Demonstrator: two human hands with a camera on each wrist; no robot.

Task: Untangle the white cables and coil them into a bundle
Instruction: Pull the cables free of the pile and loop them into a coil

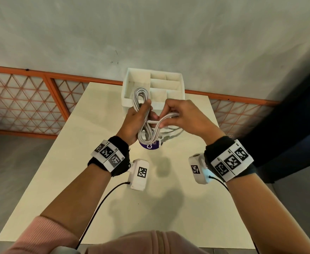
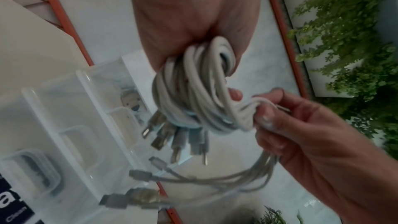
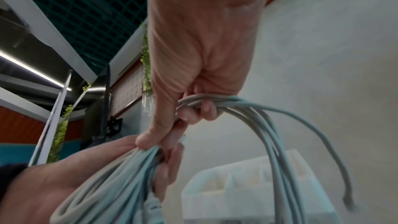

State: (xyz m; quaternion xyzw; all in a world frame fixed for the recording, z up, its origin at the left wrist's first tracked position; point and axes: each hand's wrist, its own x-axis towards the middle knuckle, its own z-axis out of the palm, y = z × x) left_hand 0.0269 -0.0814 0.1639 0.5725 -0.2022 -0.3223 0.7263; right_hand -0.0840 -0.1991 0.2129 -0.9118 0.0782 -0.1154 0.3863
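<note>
White cables (image 1: 142, 114), at frame centre above the tabletop (image 1: 77, 162), are gathered as a coiled hank in the left hand (image 1: 135, 119), whose grip is wrapped round the loops, probably to stop them springing apart. The right hand (image 1: 180, 116) pinches the loose tails beside it, apparently to lead them across the hank's waist. A white divided organiser (image 1: 181, 85) stands behind.

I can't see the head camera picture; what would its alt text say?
Two hands hold a bundle of white cables above a pale table: the left hand grips the coiled loops while the right hand pinches a strand leading off them. Behind stands a white divided organizer tray; both wrists wear black bands with square printed markers.
</note>
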